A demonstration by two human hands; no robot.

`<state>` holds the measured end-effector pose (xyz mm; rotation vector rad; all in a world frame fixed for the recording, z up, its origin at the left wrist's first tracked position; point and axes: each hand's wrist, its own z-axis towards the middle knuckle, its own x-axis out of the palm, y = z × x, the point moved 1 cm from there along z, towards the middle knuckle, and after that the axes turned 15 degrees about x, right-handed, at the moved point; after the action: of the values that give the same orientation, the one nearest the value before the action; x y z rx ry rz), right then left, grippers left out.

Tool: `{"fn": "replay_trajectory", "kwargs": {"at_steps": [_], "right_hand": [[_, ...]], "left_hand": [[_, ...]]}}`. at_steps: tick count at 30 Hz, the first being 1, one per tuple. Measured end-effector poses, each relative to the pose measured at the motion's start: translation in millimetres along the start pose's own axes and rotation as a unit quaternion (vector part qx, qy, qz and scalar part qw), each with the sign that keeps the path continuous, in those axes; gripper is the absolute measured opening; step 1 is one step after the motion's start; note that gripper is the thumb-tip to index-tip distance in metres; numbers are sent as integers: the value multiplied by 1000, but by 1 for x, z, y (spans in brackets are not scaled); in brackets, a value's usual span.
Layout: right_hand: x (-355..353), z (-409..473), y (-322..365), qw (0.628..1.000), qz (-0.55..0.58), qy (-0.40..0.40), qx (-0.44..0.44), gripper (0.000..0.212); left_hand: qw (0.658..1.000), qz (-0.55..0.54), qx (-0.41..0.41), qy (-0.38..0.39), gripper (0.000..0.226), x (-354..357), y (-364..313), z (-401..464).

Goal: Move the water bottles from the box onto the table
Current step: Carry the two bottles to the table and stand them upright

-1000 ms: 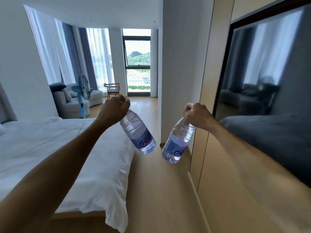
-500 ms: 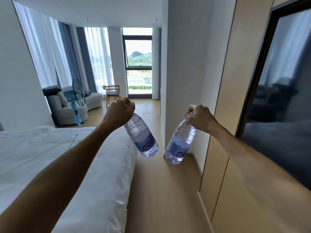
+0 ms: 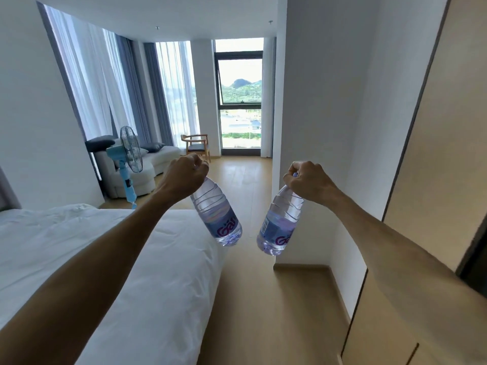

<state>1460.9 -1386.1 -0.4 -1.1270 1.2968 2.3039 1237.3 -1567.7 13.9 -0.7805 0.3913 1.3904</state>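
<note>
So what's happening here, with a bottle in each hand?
A person is carrying two water bottles through a bedroom. The left hand grips the top of the left bottle, and the right hand grips the top of the right bottle. Both bottles hang tilted in the air, over the floor beside the bed. No box or table shows in this view, so neither bottle has been set down.

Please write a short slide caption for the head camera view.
Left hand and right hand each carry a water bottle by its neck beside a bed.
</note>
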Motion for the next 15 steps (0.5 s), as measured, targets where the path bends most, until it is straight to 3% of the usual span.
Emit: {"fn": "replay_trajectory", "kwargs": {"at_steps": [15], "right_hand": [[115,262,-19,999,5,19,-34,9]], "left_hand": [[999,9,-31,-9,29,120,169,154]]}}
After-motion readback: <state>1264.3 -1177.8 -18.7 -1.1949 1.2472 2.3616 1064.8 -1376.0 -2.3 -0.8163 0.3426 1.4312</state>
